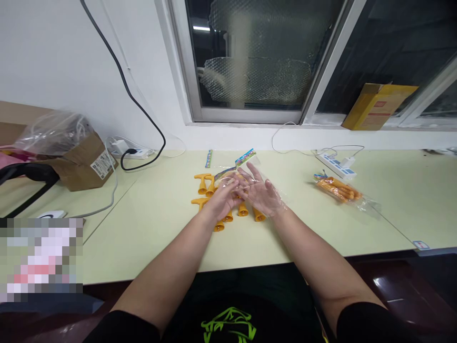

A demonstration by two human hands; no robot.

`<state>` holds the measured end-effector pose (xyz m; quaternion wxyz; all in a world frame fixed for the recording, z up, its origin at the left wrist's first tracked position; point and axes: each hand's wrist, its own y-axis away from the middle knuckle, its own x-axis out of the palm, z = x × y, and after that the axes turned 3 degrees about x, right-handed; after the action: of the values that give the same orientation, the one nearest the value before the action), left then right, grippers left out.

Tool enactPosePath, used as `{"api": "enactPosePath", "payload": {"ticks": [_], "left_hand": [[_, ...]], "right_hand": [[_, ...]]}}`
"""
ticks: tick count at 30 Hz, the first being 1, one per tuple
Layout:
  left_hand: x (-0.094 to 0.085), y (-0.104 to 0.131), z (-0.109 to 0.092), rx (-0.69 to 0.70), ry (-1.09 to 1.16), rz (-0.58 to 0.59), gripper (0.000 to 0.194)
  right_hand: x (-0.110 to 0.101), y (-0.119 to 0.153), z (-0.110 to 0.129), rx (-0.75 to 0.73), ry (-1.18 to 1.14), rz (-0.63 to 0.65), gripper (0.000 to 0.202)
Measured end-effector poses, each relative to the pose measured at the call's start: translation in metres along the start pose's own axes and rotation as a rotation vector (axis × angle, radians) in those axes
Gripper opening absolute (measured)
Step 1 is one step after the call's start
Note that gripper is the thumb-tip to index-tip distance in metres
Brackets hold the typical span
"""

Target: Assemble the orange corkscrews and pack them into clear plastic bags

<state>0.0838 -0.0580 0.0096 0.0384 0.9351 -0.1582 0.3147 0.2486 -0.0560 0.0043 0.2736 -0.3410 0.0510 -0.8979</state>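
Above the pale green table, my right hand is inside a clear plastic bag, its fingers spread. My left hand is at the bag's left side, its fingers bent round the thin film close to my right fingers. Several orange T-shaped pieces with flared ends lie under and beside my hands, partly hidden by them. Behind my hands are a colourful printed bag header and another clear bag with a printed strip.
A filled bag of orange pieces lies on the table at the right, near a power strip. At the left stand a cardboard box and a black cable. A yellow box leans at the window.
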Motion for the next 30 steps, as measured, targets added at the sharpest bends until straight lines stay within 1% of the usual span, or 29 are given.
{"api": "enactPosePath", "payload": {"ticks": [3, 5, 7, 9, 12, 13, 14, 15, 16, 18, 19, 20, 21, 23, 26, 28, 30], "left_hand": [[0.001, -0.002, 0.003, -0.039, 0.063, -0.011, 0.032], [0.0, -0.003, 0.0, -0.051, 0.121, -0.068, 0.032], [-0.002, -0.004, -0.008, -0.036, 0.181, -0.141, 0.032], [-0.006, -0.005, -0.018, 0.007, 0.239, -0.215, 0.032], [-0.014, -0.006, -0.033, 0.096, 0.294, -0.288, 0.031], [-0.018, -0.007, -0.038, 0.131, 0.305, -0.304, 0.03], [-0.02, -0.007, -0.041, 0.165, 0.316, -0.318, 0.031], [-0.023, -0.007, -0.044, 0.195, 0.327, -0.328, 0.031], [-0.025, -0.007, -0.047, 0.219, 0.339, -0.335, 0.032], [-0.028, -0.008, -0.049, 0.24, 0.361, -0.339, 0.034], [-0.029, -0.008, -0.049, 0.237, 0.369, -0.337, 0.034], [-0.029, -0.008, -0.048, 0.23, 0.372, -0.336, 0.034], [-0.03, -0.008, -0.048, 0.225, 0.371, -0.336, 0.033], [-0.03, -0.007, -0.047, 0.216, 0.363, -0.335, 0.033], [-0.03, -0.007, -0.046, 0.216, 0.35, -0.324, 0.035], [-0.031, -0.007, -0.045, 0.22, 0.346, -0.319, 0.035], [-0.032, -0.008, -0.045, 0.224, 0.349, -0.322, 0.035]], "right_hand": [[0.001, 0.0, 0.003, 0.087, 0.053, 0.0, 0.059], [-0.002, 0.001, 0.009, 0.151, 0.112, -0.004, 0.049], [-0.01, 0.001, 0.017, 0.181, 0.18, -0.045, 0.043], [-0.023, 0.0, 0.027, 0.131, 0.269, -0.158, 0.036], [-0.048, 0.0, 0.04, -0.06, 0.477, -0.456, 0.024], [-0.057, 0.0, 0.043, -0.101, 0.575, -0.554, 0.022], [-0.064, 0.001, 0.046, -0.12, 0.698, -0.619, 0.021], [-0.07, 0.002, 0.047, -0.104, 0.844, -0.628, 0.022], [-0.073, 0.004, 0.047, -0.06, 0.997, -0.585, 0.023], [-0.075, 0.008, 0.044, 0.089, 1.261, -0.399, 0.029], [-0.073, 0.009, 0.04, 0.174, 1.35, -0.305, 0.033], [-0.069, 0.01, 0.036, 0.25, 1.411, -0.241, 0.037], [-0.065, 0.01, 0.032, 0.314, 1.457, -0.21, 0.042], [-0.057, 0.01, 0.025, 0.4, 1.536, -0.225, 0.048], [-0.052, 0.008, 0.021, 0.473, 1.618, -0.32, 0.041], [-0.055, 0.008, 0.024, 0.526, 1.627, -0.398, 0.036], [-0.063, 0.008, 0.031, 0.592, 1.594, -0.48, 0.036]]}}
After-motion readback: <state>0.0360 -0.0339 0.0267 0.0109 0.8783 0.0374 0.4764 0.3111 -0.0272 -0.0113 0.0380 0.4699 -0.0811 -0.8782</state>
